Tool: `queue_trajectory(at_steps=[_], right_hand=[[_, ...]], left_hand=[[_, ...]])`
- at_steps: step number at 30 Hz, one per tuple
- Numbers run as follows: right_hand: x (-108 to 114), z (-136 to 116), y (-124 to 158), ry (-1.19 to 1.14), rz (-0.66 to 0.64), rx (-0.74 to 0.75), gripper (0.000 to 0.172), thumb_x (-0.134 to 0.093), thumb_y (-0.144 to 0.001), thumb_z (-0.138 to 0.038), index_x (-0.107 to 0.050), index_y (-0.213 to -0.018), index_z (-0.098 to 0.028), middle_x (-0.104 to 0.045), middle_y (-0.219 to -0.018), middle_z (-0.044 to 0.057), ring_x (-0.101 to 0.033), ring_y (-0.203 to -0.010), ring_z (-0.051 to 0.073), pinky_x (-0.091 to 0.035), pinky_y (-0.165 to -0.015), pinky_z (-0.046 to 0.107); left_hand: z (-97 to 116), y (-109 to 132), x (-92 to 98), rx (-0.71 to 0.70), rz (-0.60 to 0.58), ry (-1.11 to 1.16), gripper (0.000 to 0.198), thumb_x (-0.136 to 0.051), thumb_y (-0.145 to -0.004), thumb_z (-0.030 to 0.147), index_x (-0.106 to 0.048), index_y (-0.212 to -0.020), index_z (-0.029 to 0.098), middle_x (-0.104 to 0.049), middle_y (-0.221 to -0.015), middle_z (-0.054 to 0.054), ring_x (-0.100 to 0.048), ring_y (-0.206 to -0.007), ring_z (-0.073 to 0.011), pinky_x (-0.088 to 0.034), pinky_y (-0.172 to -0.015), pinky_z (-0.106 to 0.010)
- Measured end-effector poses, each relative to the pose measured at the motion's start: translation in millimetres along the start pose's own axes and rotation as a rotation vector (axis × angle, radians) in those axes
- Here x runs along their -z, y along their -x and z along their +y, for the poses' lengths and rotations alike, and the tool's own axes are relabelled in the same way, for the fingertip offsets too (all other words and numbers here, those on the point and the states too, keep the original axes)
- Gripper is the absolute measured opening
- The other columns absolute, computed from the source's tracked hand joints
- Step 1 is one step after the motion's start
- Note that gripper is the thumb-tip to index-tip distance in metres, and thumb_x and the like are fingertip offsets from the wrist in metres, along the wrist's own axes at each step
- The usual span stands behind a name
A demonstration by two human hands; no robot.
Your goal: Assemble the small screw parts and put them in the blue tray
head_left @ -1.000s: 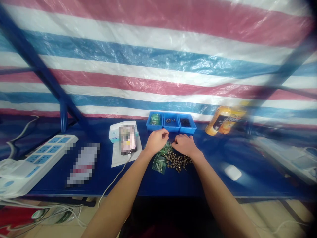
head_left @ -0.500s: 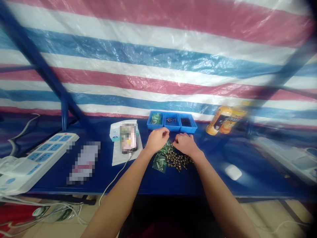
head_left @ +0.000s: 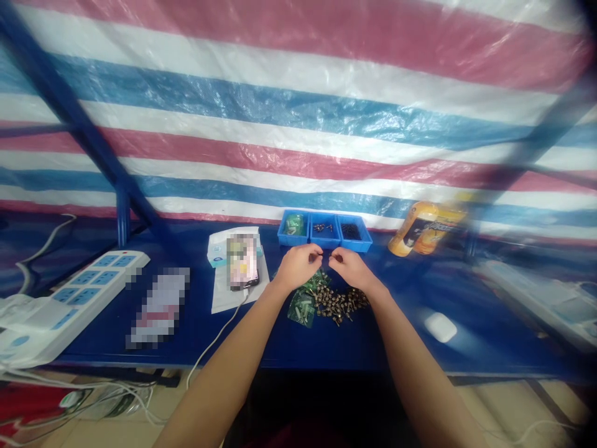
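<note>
Hands: a bare left hand (head_left: 298,266) and a bare right hand (head_left: 352,269) hover at lower centre of the frame, close together above the parts on the bench.

Fingers: the left fingers (head_left: 311,252) pinch a tiny dark metal part (head_left: 321,253); the right fingers (head_left: 337,256) are curled and pressed together just beside it, and whether they grip it too is too small to tell.

Parts: a loose pile of small brass-coloured screws (head_left: 336,305) lies directly below the right hand, with clear green plastic bags (head_left: 301,309) below the left hand, touching the pile.

Tray: a blue plastic tray with 3 compartments (head_left: 325,219) sits just above the hands: green bagged items left, small metal parts middle, black parts right.

Bench: a dark blue bench top (head_left: 401,336) holds a blurred smartphone (head_left: 241,261) on a white paper packet (head_left: 237,298) at centre left, a white power strip (head_left: 88,292) at far left, and a white oval case (head_left: 440,327) at right.

Backdrop: a red, white and blue striped tarpaulin (head_left: 298,112) fills the upper frame.
</note>
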State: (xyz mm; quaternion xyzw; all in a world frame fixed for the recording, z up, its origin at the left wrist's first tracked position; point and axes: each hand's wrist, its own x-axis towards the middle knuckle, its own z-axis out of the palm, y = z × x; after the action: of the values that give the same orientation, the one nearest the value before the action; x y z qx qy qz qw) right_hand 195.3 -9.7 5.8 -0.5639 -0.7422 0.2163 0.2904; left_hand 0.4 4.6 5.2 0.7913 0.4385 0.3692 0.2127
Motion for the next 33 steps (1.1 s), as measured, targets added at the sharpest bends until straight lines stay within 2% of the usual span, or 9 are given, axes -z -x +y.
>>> queue_trajectory(at_steps=[4, 8, 14, 17, 22, 29, 33], right_hand=[[-4.6, 0.3, -3.2, -0.328, 0.032, 0.036, 0.021, -0.052, -0.086, -0.041, -0.054, -0.081, -0.021, -0.054, -0.075, -0.003, -0.049, -0.071, 0.015, -0.039, -0.069, 0.027], [-9.9, -4.4, -4.1, -0.463, 0.026, 0.033, 0.023, -0.053, -0.088, -0.044, -0.054, -0.083, -0.021, -0.052, -0.074, -0.004, -0.046, -0.068, 0.014, -0.039, -0.067, 0.026], [-11.0, -8.6, -2.2, -0.453, 0.04, 0.067, 0.026, -0.053, -0.09, -0.046, -0.056, -0.084, -0.021, -0.051, -0.072, -0.004, -0.046, -0.065, 0.013, -0.04, -0.064, 0.026], [-12.2, -9.4, -1.4, -0.435, 0.048, 0.057, 0.027, -0.054, -0.091, -0.048, -0.059, -0.088, -0.021, -0.059, -0.076, -0.002, -0.055, -0.068, 0.015, -0.046, -0.069, 0.028], [-12.8, -11.8, -1.8, -0.546, 0.063, 0.064, 0.029, -0.061, -0.087, -0.05, -0.064, -0.091, -0.021, -0.069, -0.088, 0.003, -0.066, -0.074, 0.017, -0.054, -0.076, 0.033], [-8.5, -8.2, -4.0, -0.564, 0.087, 0.058, 0.028, -0.067, -0.083, -0.048, -0.069, -0.088, -0.02, -0.071, -0.085, 0.004, -0.065, -0.069, 0.017, -0.055, -0.071, 0.033], [-9.3, -6.0, -4.8, -0.604, 0.086, 0.058, 0.027, -0.07, -0.081, -0.047, -0.071, -0.09, -0.021, -0.072, -0.087, 0.003, -0.063, -0.068, 0.015, -0.054, -0.07, 0.032]], left_hand=[[5.2, -2.1, 0.4, 0.032, -0.006, 0.164, 0.023, -0.056, -0.092, 0.034, -0.074, -0.101, 0.023, -0.076, -0.097, -0.002, -0.069, -0.089, -0.0195, -0.051, -0.082, -0.029], [6.9, -5.2, 1.9, 0.098, -0.008, 0.365, 0.025, -0.059, -0.09, 0.037, -0.075, -0.098, 0.019, -0.076, -0.102, -0.005, -0.069, -0.094, -0.0205, -0.051, -0.087, -0.03], [3.6, -8.1, 3.5, 0.155, -0.023, 0.489, 0.027, -0.064, -0.086, 0.04, -0.076, -0.095, 0.016, -0.076, -0.096, -0.007, -0.069, -0.086, -0.0201, -0.053, -0.078, -0.03], [1.6, -9.1, 2.9, 0.203, -0.005, 0.486, 0.027, -0.065, -0.085, 0.04, -0.075, -0.093, 0.016, -0.076, -0.092, -0.006, -0.068, -0.08, -0.0186, -0.053, -0.073, -0.029], [-1.1, -10.2, 1.4, 0.234, 0.02, 0.516, 0.023, -0.067, -0.082, 0.037, -0.073, -0.088, 0.016, -0.075, -0.087, -0.005, -0.067, -0.075, -0.0167, -0.052, -0.068, -0.027], [-1.5, -10.0, 4.2, 0.249, -0.02, 0.579, 0.025, -0.069, -0.081, 0.037, -0.074, -0.094, 0.016, -0.074, -0.084, -0.005, -0.062, -0.064, -0.0138, -0.049, -0.056, -0.024], [-4.3, -9.7, 3.1, 0.233, -0.025, 0.59, 0.029, -0.07, -0.081, 0.036, -0.074, -0.102, 0.016, -0.075, -0.091, -0.007, -0.063, -0.066, -0.0139, -0.05, -0.056, -0.025]])
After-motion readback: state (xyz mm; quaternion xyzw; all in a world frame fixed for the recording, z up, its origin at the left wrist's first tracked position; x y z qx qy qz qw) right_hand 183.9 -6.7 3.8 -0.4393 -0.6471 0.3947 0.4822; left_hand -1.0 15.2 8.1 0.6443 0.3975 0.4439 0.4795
